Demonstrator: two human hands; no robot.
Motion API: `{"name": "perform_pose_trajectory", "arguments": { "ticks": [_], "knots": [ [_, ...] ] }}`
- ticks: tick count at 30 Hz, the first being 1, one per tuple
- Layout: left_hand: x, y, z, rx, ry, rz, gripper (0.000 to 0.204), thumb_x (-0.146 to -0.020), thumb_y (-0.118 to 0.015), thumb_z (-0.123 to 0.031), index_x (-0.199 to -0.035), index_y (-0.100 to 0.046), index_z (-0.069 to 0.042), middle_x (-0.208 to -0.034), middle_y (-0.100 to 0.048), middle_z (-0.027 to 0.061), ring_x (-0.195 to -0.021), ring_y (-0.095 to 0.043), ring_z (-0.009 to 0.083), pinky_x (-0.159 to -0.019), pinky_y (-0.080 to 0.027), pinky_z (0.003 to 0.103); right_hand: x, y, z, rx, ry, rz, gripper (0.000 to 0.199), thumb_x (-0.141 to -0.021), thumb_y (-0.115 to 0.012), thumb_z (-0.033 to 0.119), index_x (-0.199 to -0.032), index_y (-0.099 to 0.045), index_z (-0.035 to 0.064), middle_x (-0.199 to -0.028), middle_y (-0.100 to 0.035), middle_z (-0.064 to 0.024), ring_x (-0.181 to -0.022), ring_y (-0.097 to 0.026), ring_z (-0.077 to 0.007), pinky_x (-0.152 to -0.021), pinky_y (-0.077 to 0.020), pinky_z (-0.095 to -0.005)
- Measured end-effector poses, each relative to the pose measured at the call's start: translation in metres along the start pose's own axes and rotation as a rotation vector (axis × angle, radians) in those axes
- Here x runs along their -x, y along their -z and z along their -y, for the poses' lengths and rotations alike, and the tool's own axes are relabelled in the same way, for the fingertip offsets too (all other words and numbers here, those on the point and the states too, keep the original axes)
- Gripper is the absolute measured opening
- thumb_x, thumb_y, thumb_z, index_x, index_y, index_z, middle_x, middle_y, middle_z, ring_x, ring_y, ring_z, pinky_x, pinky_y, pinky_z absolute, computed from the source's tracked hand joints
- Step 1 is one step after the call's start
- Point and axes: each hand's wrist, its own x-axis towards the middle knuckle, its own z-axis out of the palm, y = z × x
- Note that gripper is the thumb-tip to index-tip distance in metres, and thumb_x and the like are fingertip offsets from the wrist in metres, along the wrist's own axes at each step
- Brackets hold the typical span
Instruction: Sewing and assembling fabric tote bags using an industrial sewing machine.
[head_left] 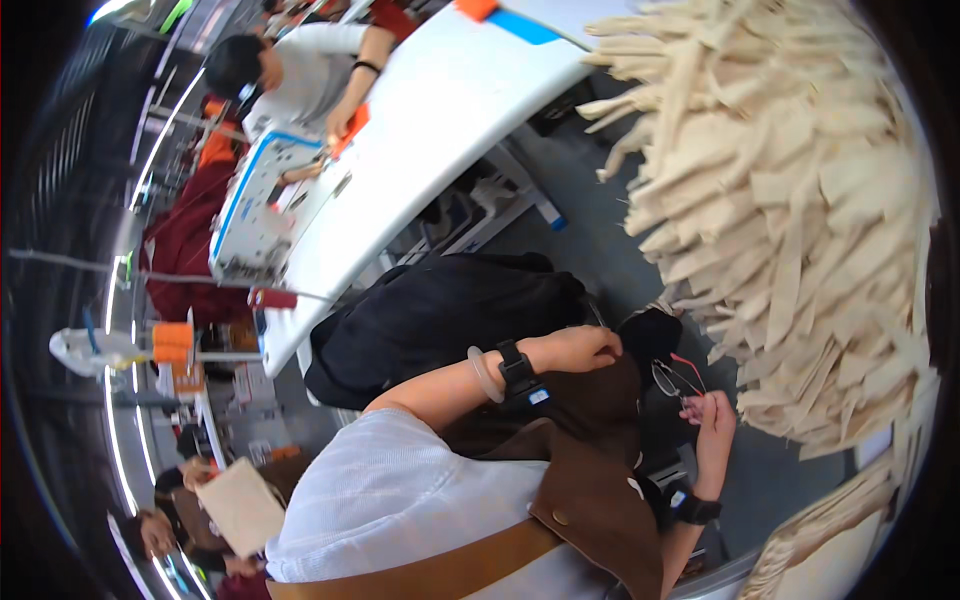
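My right hand [712, 418] is closed on a pair of eyeglasses [664, 380] with thin frames and a red temple arm, held out over the floor. To the left, my left hand [578, 349] hovers above the brown apron [585, 470] on my body, its fingers curled in; whether anything is inside them cannot be made out. A black strap band [517, 372] and a pale ring [484, 375] circle the left wrist, and another black band [696, 508] is on the right wrist. Beyond the left forearm, a black garment [450, 315] lies draped.
A large heap of beige fabric strips [790, 200] fills the right side. At upper left, a co-worker [310, 80] handles orange cloth by a sewing machine [255, 215] on a white table [430, 130]. Another person at lower left holds a beige panel [242, 505].
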Motion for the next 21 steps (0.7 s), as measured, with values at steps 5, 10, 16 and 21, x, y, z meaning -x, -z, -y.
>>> {"name": "perform_pose_trajectory", "arguments": {
  "ticks": [5,10,16,21],
  "knots": [
    [0.101,0.003,0.042,0.108,0.303,0.032,0.036,-0.109,-0.07,-0.029,-0.136,-0.075,-0.006,-0.13,-0.08,0.0181,-0.123,-0.075,0.0371,-0.107,-0.058,0.046,0.013,0.015,0.059,0.013,-0.108,0.159,0.034,-0.124,-0.05,0.029,-0.106,-0.064,0.0038,-0.102,-0.08,-0.0098,-0.084,-0.075,-0.0158,-0.077,-0.0557,-0.0281],
    [0.191,-0.059,0.106,0.377,0.481,-0.052,0.044,-0.113,-0.064,-0.04,-0.139,-0.077,-0.007,-0.133,-0.081,0.0165,-0.126,-0.075,0.0326,-0.111,-0.056,0.043,0.025,0.021,0.112,0.08,-0.229,0.246,0.04,-0.124,-0.05,0.034,-0.104,-0.067,0.0029,-0.098,-0.081,-0.0121,-0.082,-0.076,-0.0164,-0.078,-0.0572,-0.0292],
    [0.279,-0.218,0.171,1.222,0.844,-0.381,0.043,-0.105,-0.072,-0.03,-0.141,-0.073,-0.006,-0.131,-0.081,0.0126,-0.118,-0.078,0.0303,-0.104,-0.059,0.038,-0.007,0.033,0.145,0.157,-0.28,0.324,0.042,-0.124,-0.051,0.034,-0.102,-0.066,0.0013,-0.1,-0.079,-0.0157,-0.083,-0.074,-0.0181,-0.081,-0.0598,-0.0307],
    [0.277,-0.367,0.167,0.774,1.219,-0.539,0.099,-0.086,-0.093,-0.044,-0.159,-0.051,0.008,-0.146,-0.07,0.0305,-0.143,-0.063,0.0458,-0.121,-0.052,0.044,-0.032,0.023,0.156,0.245,-0.365,0.384,0.038,-0.124,-0.052,0.033,-0.107,-0.065,0.002,-0.101,-0.079,-0.0143,-0.083,-0.074,-0.0169,-0.081,-0.0593,-0.0299]
  ]
}}
